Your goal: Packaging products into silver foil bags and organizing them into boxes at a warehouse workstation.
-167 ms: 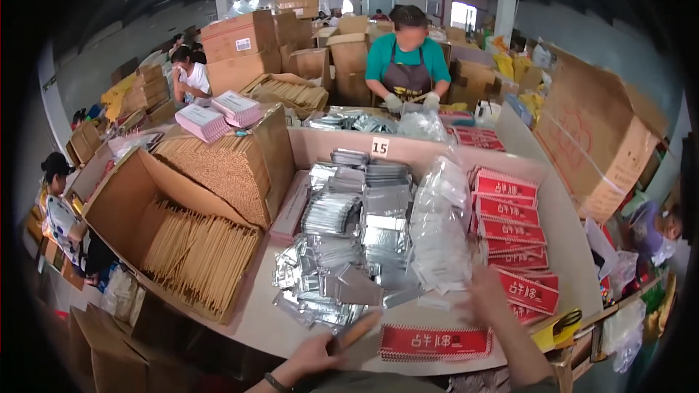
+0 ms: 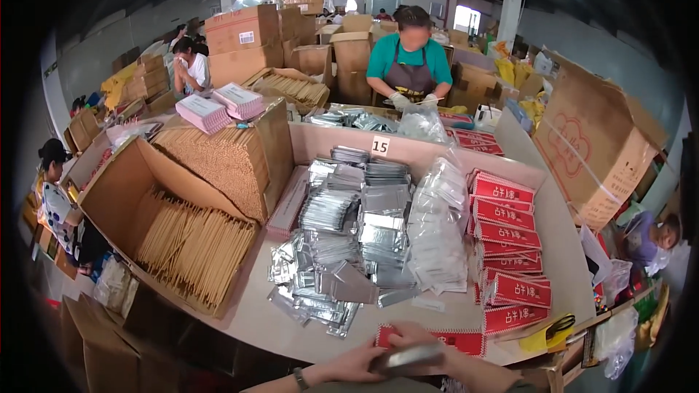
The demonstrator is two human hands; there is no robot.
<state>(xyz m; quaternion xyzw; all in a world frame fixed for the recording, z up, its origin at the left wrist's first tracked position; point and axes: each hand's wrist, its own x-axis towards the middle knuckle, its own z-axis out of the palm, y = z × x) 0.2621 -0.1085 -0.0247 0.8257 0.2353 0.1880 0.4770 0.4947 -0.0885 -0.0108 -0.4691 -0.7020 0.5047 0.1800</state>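
Close to the table's front edge my two hands have come together. My left hand [image 2: 358, 365] is closed round a flat silvery-grey packet [image 2: 413, 356], blurred by motion. Above it, my right hand [image 2: 413, 336] has its fingers bent in towards the left hand; what they pinch, if anything, is hidden. Behind both hands lies a red printed packet [image 2: 460, 340], partly covered by them. Piles of silver foil packets [image 2: 331, 247] spread over the table ahead, beside a stack of clear plastic sleeves [image 2: 438, 236]. Rows of red packets [image 2: 507, 233] line the right side.
An open carton of thin wooden sticks [image 2: 193, 247] stands left, before a larger stick bundle [image 2: 218, 167] topped with pink pads [image 2: 202, 113]. A low partition [image 2: 328, 136] closes the far side. Across it a gloved person [image 2: 410, 65] works. Yellow-handled scissors [image 2: 557, 331] lie at right.
My right hand has moved left and nearer from beside the red packets to meet my left hand. My left hand has shifted right and slightly nearer with the flat packet.
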